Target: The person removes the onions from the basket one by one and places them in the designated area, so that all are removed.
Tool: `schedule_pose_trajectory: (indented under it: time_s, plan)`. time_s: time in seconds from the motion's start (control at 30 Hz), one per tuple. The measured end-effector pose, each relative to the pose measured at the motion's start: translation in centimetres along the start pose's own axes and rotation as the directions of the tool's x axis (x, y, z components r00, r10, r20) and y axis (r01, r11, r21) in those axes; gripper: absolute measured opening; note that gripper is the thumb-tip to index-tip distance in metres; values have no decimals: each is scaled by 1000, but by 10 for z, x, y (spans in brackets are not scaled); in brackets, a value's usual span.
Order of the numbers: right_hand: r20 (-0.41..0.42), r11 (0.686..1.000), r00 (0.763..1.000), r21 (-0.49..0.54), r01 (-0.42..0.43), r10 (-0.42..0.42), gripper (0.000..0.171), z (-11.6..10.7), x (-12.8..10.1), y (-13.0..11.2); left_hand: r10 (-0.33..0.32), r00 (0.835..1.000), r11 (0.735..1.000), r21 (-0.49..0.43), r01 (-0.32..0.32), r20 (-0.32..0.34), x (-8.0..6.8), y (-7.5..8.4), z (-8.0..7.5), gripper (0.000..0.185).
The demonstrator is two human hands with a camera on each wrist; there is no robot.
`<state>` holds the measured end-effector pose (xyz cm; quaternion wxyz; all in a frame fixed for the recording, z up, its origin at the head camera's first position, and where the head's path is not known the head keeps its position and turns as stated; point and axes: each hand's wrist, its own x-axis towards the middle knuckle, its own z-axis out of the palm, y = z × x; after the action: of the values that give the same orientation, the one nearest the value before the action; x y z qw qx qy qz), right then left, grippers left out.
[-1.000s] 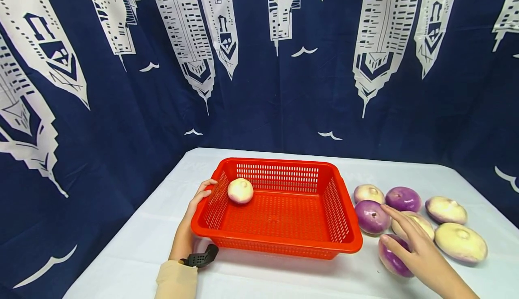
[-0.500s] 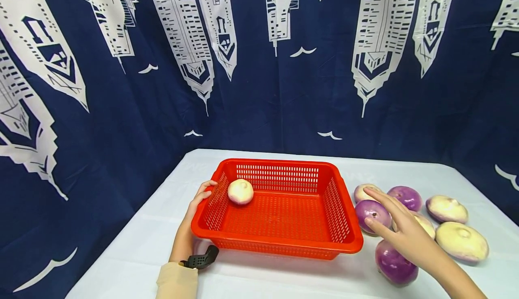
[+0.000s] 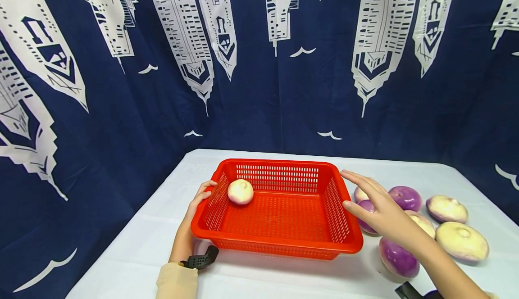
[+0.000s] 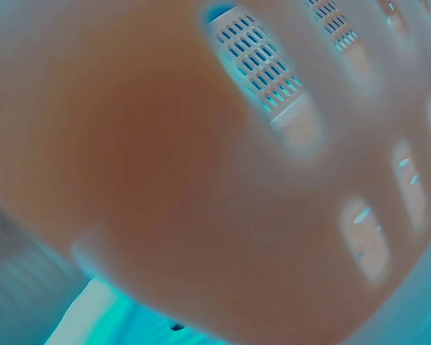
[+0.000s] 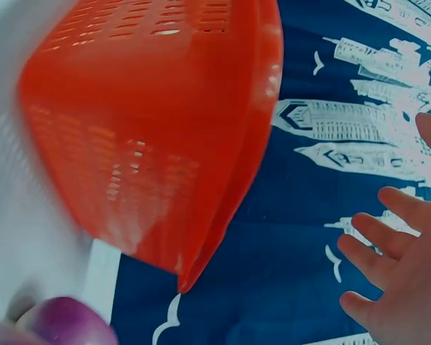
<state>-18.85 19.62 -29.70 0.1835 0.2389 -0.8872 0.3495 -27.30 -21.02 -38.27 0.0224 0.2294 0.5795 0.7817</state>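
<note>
A red plastic basket [image 3: 279, 240] with slotted walls stands on the white table. Inside, by its left wall, lies one cream turnip [image 3: 241, 192] with a purple underside. My left hand [image 3: 194, 206] grips the left rim, fingertips bent over it; its wrist view is blurred by the basket wall [image 4: 223, 215] close up. At the opposite rim hovers my right hand [image 3: 381, 209], fingers spread and holding nothing. Beneath its forearm sits a purple turnip [image 3: 399, 258]. That hand also partly covers another purple turnip [image 3: 366, 222] and a pale one behind. In the right wrist view its fingers [image 5: 388, 233] are spread.
Several more turnips lie on the right side of the table: a purple one [image 3: 405, 197] at the back, a cream one [image 3: 446, 209] and a large cream one [image 3: 462, 240]. A dark blue curtain [image 3: 259, 128] with white building prints hangs behind the table.
My right hand has moved left and away from me, from over the turnips to the basket's right rim, still empty. The near purple turnip has shifted slightly. The left hand stays put.
</note>
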Motion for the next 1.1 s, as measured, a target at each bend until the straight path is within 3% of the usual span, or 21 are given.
schedule_pose_trajectory:
  time_s: [0.5,0.63,1.1]
  plan:
    - [71,1000,997,5,-12,12,56,6,31,-16,32,999,999,0,-32,23,2,-3,-2,41]
    - [93,999,995,11,-31,30,56,8,38,-19,13,1000,1000,20,-13,8,2,-2,-1,40]
    - [182,999,983,45,28,-36,54,21,71,-27,-7,1000,1000,28,7,-21,0,1,2,38]
